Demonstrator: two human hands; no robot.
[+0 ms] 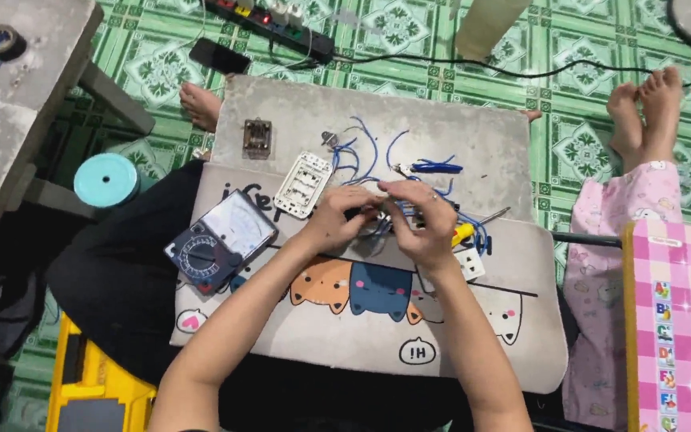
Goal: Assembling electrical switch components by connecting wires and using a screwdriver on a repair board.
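Blue wires [377, 172]: a loose tangle on the lap board [345, 336], running from 12 o'clock of your hands down into your grip; a separate short bundle lies at about 1 o'clock.
Small dark part [361, 214]: pinched between both hands at the middle of the board, with the wires leading into it; your hands hide too much to tell what kind of part it is.
Left hand [337, 218]: fingers clenched on the part from its 9 o'clock side.
Right hand [419, 224]: fingers curled over the part and wires from 3 o'clock, thumb and forefinger pressing down.
Step in hand: by the look of it, you are seating or twisting a wire end into the part.
Next move: it likely calls for a steady left-hand hold while your right fingertips work the wire.
Yellow-handled screwdriver [473, 228]: just beside your right hand at 3 o'clock, within easy reach.
White switch plate [304, 184]: at 10 o'clock of your hands, apart from them.
Analog multimeter [219, 242]: at 9 o'clock, on the board's left edge.
White socket [470, 262]: at 4 o'clock, near your right wrist.
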